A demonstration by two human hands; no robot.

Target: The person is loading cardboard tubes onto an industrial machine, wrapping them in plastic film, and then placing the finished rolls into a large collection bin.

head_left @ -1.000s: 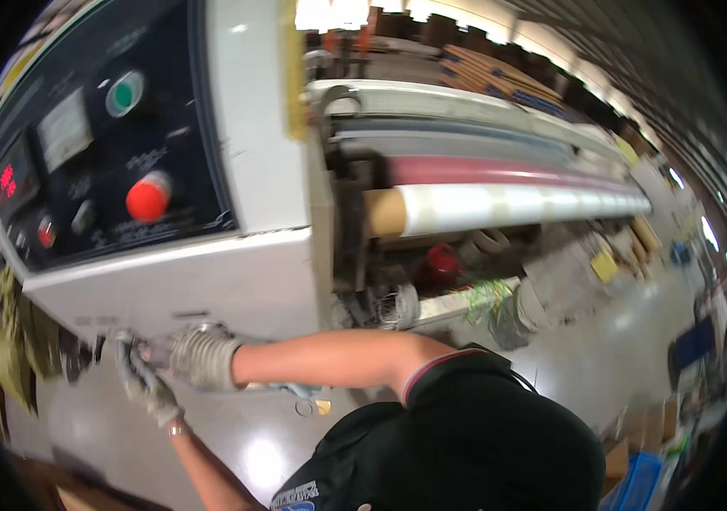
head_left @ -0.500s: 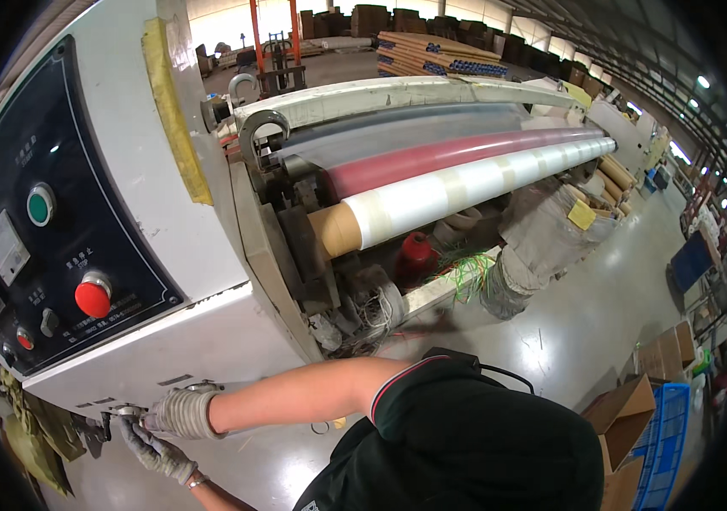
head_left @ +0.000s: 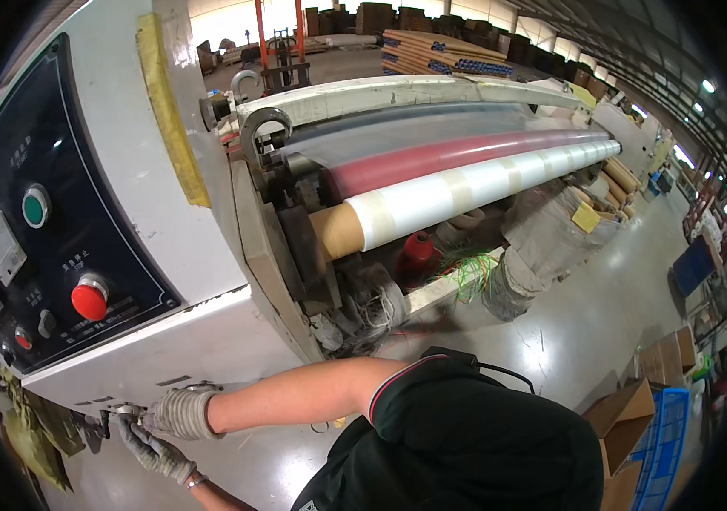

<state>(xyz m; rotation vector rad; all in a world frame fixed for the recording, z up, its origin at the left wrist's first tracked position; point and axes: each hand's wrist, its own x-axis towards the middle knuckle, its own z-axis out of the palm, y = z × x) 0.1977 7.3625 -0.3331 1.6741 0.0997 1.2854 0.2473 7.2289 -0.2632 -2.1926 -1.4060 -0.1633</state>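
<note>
Both my hands wear grey knit gloves and meet below the front panel of a white machine cabinet [head_left: 202,341]. My left hand [head_left: 157,453] reaches up from the lower edge, its fingers bent together against a small round metal fitting [head_left: 128,410] on the cabinet's underside. Just right of it is my right hand [head_left: 180,415], coming in along the cabinet's lower edge. The ribbed cuff hides most of its fingers, and its fingertips lie close to the left hand's. Whatever sits between the fingers is too small to make out.
Above the hands, the dark control panel [head_left: 57,213] carries a green button [head_left: 37,206] and a red mushroom button [head_left: 89,298]. To the right run a white-wrapped roll [head_left: 449,192] and a red roller [head_left: 432,157]. Cardboard boxes [head_left: 623,417] and a blue crate [head_left: 666,443] stand lower right.
The view has shifted very slightly, so the panel sits a little further left. Both hands stay at the same fitting with hardly any visible movement.
</note>
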